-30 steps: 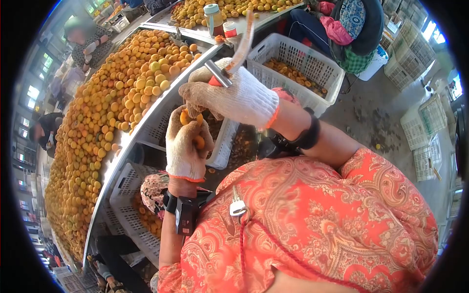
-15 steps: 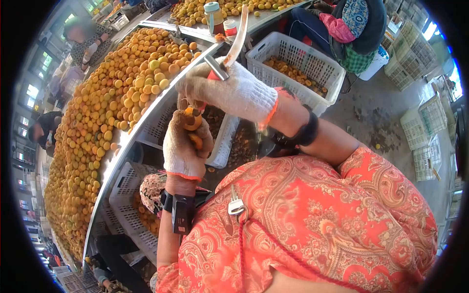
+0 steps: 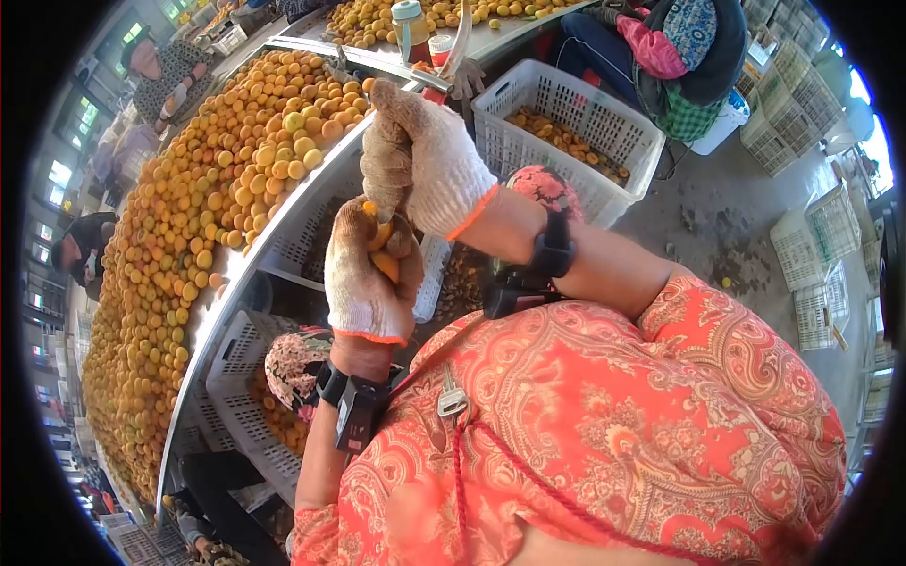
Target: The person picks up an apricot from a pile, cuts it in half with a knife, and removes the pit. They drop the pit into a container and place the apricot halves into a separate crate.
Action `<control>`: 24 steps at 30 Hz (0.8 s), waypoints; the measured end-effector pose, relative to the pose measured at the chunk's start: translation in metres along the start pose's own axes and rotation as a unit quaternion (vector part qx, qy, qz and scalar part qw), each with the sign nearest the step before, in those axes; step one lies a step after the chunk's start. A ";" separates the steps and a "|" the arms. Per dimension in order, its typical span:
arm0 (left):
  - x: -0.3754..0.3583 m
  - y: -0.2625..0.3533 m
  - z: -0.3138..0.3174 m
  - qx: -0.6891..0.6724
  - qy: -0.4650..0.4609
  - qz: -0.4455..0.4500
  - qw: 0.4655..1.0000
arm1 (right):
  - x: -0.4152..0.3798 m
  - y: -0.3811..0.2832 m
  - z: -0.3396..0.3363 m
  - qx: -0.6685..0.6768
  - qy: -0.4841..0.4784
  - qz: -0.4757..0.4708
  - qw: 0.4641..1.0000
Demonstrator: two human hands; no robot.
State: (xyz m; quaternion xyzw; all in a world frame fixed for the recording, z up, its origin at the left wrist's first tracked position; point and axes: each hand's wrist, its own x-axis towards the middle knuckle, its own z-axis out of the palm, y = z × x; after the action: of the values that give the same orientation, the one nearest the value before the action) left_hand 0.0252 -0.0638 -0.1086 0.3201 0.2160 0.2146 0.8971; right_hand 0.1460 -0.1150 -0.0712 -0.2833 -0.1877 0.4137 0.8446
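Note:
My gloved left hand (image 3: 370, 278) is closed around orange apricot pieces (image 3: 385, 265), which show between its fingers. Just above it, my gloved right hand (image 3: 429, 160) is wrapped round a curved knife (image 3: 459, 45). The knife's blade points up and away, and a bit of its red handle shows at the top of the fist. The fingers of both hands meet at the fruit, so their exact contact is hidden. Below the hands, a white plastic crate (image 3: 432, 274) stands partly covered.
A metal-edged table (image 3: 209, 311) on the left bears a big heap of apricots (image 3: 189, 217). A white crate (image 3: 604, 179) with cut fruit stands at the right, another crate (image 3: 247, 401) at lower left. A jar (image 3: 410, 33) stands at the back. Co-workers (image 3: 642, 57) sit nearby.
My right hand has turned and drawn closer over my left hand, and the knife has moved up with more of it hidden behind the fist. My left hand still holds the fruit.

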 end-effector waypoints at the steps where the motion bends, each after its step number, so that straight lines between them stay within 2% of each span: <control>1: 0.001 -0.001 0.001 -0.003 0.015 0.011 1.000 | -0.001 0.001 0.004 0.000 0.000 0.000 1.000; 3: 0.002 0.001 0.007 -0.016 0.037 -0.007 0.999 | -0.005 0.003 0.014 -0.113 0.005 -0.081 0.990; 4: 0.003 0.001 0.008 -0.029 0.058 -0.025 0.998 | -0.004 0.003 0.013 -0.112 0.006 -0.082 0.990; 5: 0.004 0.000 0.007 -0.028 0.058 -0.027 0.998 | -0.003 0.002 0.012 -0.071 0.013 -0.043 0.996; 7: 0.004 -0.001 -0.001 0.005 -0.010 -0.015 1.000 | 0.003 0.005 0.005 0.005 0.007 0.013 1.000; 10: 0.006 -0.003 0.003 0.034 0.052 0.010 0.998 | 0.009 0.010 -0.005 0.043 0.020 0.039 0.998; 11: 0.006 -0.001 0.002 0.033 0.053 0.007 0.998 | 0.011 0.007 -0.002 0.034 0.084 0.051 0.995; 13: 0.007 0.007 -0.005 0.172 -0.041 -0.006 0.984 | 0.014 0.006 -0.006 0.051 0.091 0.067 0.992; 14: 0.007 0.008 -0.004 0.172 -0.041 -0.010 0.984 | 0.015 0.006 -0.009 0.069 0.096 0.085 0.989; 16: 0.006 0.010 -0.002 0.260 -0.063 -0.006 0.964 | 0.013 0.008 -0.012 0.080 0.090 0.095 0.988; 24: 0.003 0.009 -0.005 0.300 -0.053 -0.007 0.952 | 0.012 0.012 -0.019 0.056 0.084 0.110 0.989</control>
State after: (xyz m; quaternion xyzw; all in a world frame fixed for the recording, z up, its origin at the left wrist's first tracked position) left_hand 0.0225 -0.0537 -0.1074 0.5841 0.2253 0.1162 0.7711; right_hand 0.1569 -0.1058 -0.0925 -0.2887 -0.0601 0.4888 0.8210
